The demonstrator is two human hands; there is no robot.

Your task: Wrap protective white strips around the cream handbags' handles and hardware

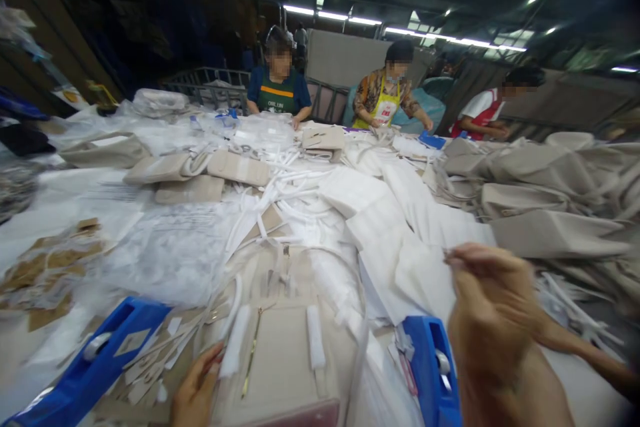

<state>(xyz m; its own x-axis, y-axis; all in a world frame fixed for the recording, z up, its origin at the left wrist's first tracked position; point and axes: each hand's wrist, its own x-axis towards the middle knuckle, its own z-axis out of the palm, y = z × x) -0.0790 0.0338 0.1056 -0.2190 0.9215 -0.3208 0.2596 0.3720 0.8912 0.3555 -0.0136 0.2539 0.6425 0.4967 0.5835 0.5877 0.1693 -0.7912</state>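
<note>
A beige handbag [285, 340] lies in front of me, with a gold zip and white padding wrapped on its straps. At its left side, my left hand [197, 383] has its fingers closed against the bag's edge, by a padded strap. My right hand [493, 310] is raised to the right of the bag, thumb and fingers pinched together. Whatever is in that pinch is too small and blurred to make out. Below it stands a blue tape dispenser [433, 367]. Another blue tape dispenser [107, 353] lies left of the bag, beside beige tags [155, 360].
White foam sheets [400, 227] spread beyond the bag. Folded beige bags [200, 173] lie at left, and more beige bags [555, 230] pile up at right. Plastic bags [165, 253] cover the left side. Another forearm [583, 347] reaches in at right. Several people work across the table.
</note>
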